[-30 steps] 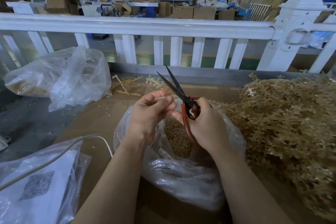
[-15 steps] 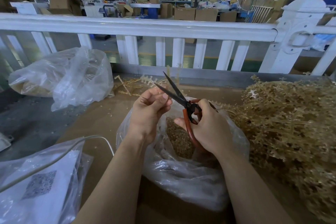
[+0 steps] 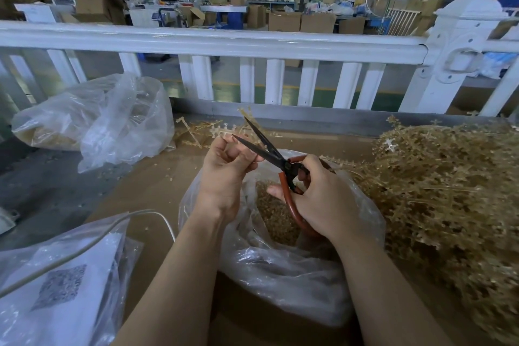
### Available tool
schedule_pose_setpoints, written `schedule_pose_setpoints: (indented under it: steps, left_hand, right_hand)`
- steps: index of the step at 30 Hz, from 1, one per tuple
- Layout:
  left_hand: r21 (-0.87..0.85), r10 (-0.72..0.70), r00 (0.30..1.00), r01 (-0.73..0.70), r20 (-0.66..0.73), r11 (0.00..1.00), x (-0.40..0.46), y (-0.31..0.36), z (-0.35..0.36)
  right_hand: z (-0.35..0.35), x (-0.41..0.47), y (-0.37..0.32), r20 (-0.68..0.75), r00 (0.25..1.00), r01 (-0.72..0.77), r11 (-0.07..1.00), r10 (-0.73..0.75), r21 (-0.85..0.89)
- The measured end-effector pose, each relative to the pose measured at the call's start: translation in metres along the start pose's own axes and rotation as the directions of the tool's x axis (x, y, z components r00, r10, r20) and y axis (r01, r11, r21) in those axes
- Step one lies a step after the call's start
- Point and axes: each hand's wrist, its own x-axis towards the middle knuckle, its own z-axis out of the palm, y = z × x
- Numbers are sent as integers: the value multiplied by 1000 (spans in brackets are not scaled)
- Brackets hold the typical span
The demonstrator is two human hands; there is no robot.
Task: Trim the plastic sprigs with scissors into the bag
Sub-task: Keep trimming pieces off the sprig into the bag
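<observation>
My right hand (image 3: 323,199) grips red-handled scissors (image 3: 283,168) whose black blades stand apart, pointing up and left. My left hand (image 3: 227,168) pinches a thin tan plastic sprig (image 3: 247,115) that rises between the blades, most of it hidden by my fingers. Both hands hover over an open clear plastic bag (image 3: 280,275) holding small tan cuttings (image 3: 276,216). A big heap of untrimmed tan sprigs (image 3: 443,191) lies to the right of the bag.
Bare stems (image 3: 202,132) lie behind the bag near a white fence rail (image 3: 213,42). A second clear bag (image 3: 92,121) sits at the left. A bag with a printed sheet (image 3: 56,289) and a white cable (image 3: 84,247) lie at the lower left on the brown cardboard tabletop (image 3: 157,185).
Both hands have risen slightly over the bag. The scissor blades stay apart and have shifted closer to my left fingers, with the sprig tip now showing above them.
</observation>
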Motion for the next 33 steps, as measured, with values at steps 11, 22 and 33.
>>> schedule_pose_setpoints:
  steps: [11, 22, 33]
  left_hand:
    - [-49, 5, 999, -2, 44, 999, 0, 3, 0]
    - [-34, 5, 998, -3, 56, 999, 2, 2, -3]
    - [7, -8, 999, 8, 34, 1000, 1, 4, -6]
  right_hand:
    - [-4, -3, -4, -80, 996, 34, 997, -40, -75]
    - [-1, -2, 0, -92, 992, 81, 993, -88, -80]
    - [-3, -2, -3, -124, 987, 85, 990, -99, -115]
